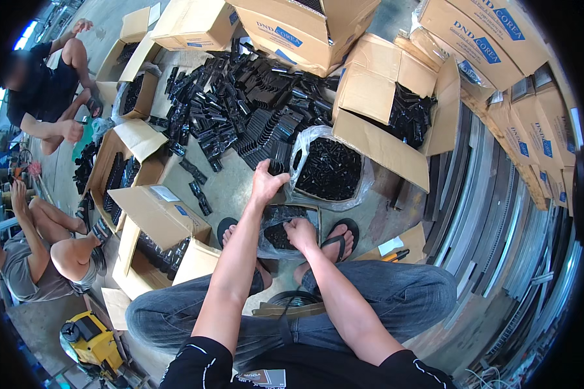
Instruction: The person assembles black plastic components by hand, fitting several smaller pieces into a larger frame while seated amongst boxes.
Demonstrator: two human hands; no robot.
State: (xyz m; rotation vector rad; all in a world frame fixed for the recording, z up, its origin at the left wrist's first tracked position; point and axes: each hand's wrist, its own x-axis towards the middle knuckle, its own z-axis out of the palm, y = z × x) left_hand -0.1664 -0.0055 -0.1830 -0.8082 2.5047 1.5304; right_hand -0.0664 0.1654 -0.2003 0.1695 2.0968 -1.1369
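My left hand reaches to the near end of a stacked row of black plastic parts, thumb and forefinger spread apart. A dark part stands right by its fingertips, and I see no firm hold on it. Between my feet is a small plastic-lined box of small black pieces. My right hand is over its right side with the fingers curled together; what they pinch, if anything, is hidden. Just beyond stands a larger bag-lined box full of small black pieces.
A large pile of loose black parts covers the floor ahead. Open cartons stand around it, with stacked cartons and long metal profiles at right. Two people sit at left, near a yellow machine.
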